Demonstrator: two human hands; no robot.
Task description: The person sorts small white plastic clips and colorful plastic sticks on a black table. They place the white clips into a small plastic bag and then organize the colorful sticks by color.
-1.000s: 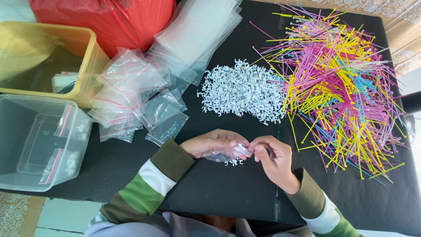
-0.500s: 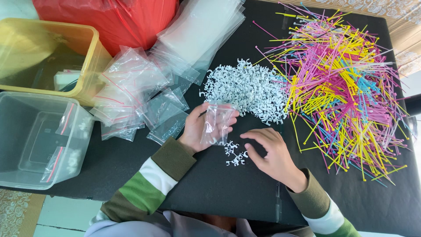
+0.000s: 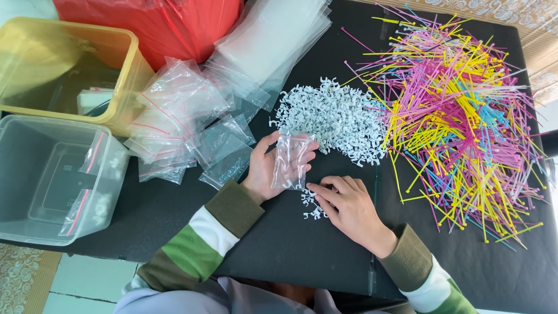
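A black surface [image 3: 290, 256] lies under my hands. My left hand [image 3: 268, 168] holds a small clear bag [image 3: 290, 161] upright, fingers closed on it. My right hand [image 3: 347, 206] rests with its fingers loosely curled (holding nothing that I can see) on a few white clips [image 3: 311, 207]. Beyond them lies the clip pile [image 3: 334, 116], with coloured ties [image 3: 459, 122] further right.

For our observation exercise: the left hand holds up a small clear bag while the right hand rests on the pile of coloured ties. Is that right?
Not quite. In the head view the right hand rests on a few white clips on the black table, not the coloured ties. The left hand does hold the small clear bag.
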